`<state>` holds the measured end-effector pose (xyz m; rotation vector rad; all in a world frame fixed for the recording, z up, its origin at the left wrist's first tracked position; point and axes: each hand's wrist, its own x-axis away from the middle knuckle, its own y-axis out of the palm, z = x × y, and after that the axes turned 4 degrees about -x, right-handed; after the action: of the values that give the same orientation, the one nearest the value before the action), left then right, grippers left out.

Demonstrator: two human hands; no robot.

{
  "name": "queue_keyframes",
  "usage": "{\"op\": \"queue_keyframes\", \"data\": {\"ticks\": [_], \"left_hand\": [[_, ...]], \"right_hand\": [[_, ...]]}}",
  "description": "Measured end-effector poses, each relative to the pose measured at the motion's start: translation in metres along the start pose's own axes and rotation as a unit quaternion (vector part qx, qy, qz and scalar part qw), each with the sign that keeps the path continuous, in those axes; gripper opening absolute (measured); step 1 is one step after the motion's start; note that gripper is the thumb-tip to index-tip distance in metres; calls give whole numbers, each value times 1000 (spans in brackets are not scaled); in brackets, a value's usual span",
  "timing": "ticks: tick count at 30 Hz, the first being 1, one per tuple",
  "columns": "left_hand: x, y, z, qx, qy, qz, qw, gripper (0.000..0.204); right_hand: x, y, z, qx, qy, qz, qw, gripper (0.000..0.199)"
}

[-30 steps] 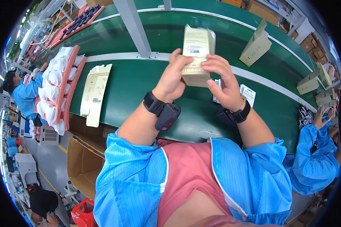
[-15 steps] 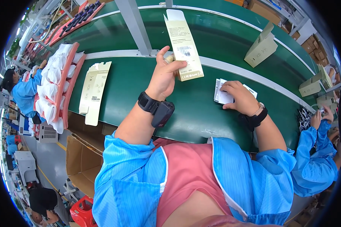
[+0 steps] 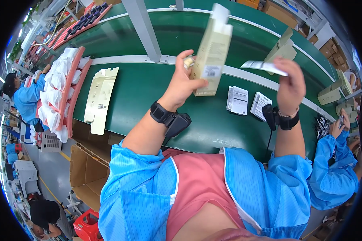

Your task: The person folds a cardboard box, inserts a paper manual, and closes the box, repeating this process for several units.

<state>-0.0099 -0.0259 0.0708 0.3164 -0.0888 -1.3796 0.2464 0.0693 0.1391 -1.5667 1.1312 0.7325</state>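
Note:
In my left hand I hold a pale cream cardboard box upright, its top flaps standing up. My thumb lies across the box's lower front, and a small yellowish roll-like item shows by my fingers. My right hand, raised and slightly blurred, pinches a folded white leaflet. Below it on the green bench, two stacks of printed leaflets lie side by side, a left stack and a right stack. The right wrist partly covers the right stack.
A flattened cream box lies on the bench at left. Pink trays with white-wrapped items are piled beyond it. A grey post rises at the back. Open boxes stand far right, near a co-worker's blue sleeve.
My right hand has lifted a leaflet off the stacks and moved up and right. My left hand has shifted slightly right, turning the box so another side shows.

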Motion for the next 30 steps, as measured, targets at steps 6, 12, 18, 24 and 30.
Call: {"op": "queue_keyframes", "data": {"ticks": [6, 12, 18, 24, 30], "left_hand": [[3, 6, -4, -107, 18, -103, 989, 93], [5, 6, -4, -135, 41, -95, 985, 91], [10, -9, -1, -354, 187, 21, 916, 85], [11, -147, 33, -586, 99, 239, 768, 80], [39, -254, 43, -683, -217, 305, 627, 106]], "right_hand": [[-42, -3, 17, -2, -126, 72, 989, 28], [-38, 44, 9, 79, 39, -114, 990, 20], [-38, 72, 25, 33, 70, -130, 988, 25], [-39, 35, 123, 181, 70, -67, 979, 25], [10, 18, 201, 188, 202, -112, 955, 33]]}}
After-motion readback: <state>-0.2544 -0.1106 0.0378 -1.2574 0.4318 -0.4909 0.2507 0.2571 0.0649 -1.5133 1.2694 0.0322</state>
